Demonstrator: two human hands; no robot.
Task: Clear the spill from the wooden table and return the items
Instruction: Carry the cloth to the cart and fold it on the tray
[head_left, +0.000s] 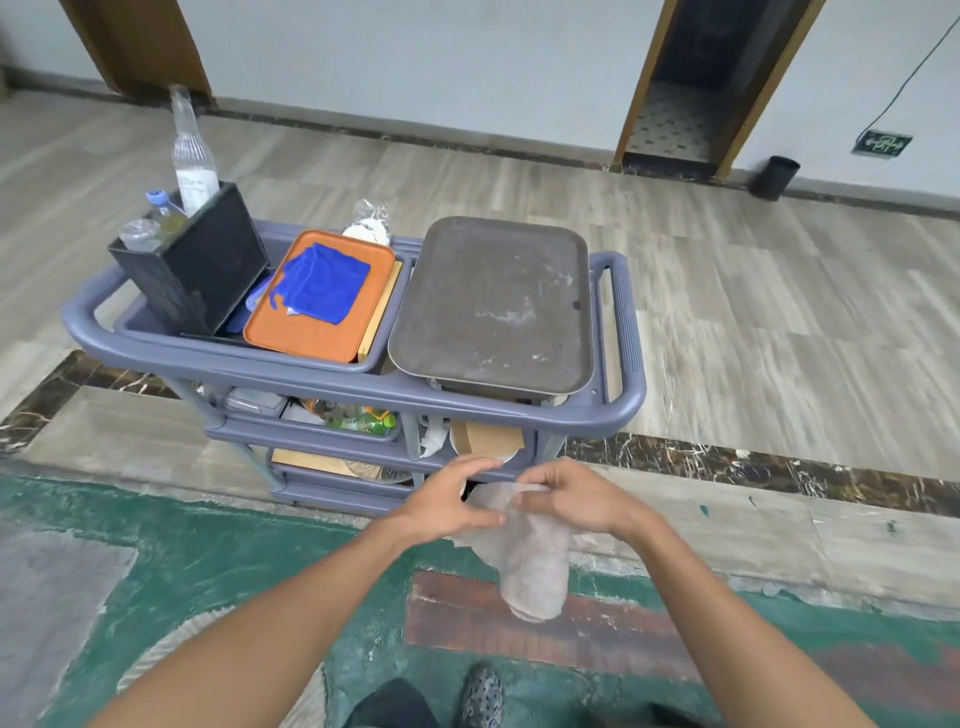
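Note:
A pale pinkish-grey cloth (530, 561) hangs in front of me, gripped at its top by both hands. My left hand (447, 501) pinches its upper left edge and my right hand (571, 499) holds its upper right edge. Just beyond stands a grey-blue service cart (358, 379). On its top sit an orange tray (317, 322) with a folded blue cloth (322, 286) and a worn brown tray (493, 306). No wooden table is in view.
A black bin (202, 270) holding bottles (192, 156) stands on the cart's left end. Lower shelves carry bottles, plates and boards. A green patterned carpet (208, 561) lies underfoot, tiled floor beyond. A dark wastebasket (774, 177) sits by the far wall next to a doorway.

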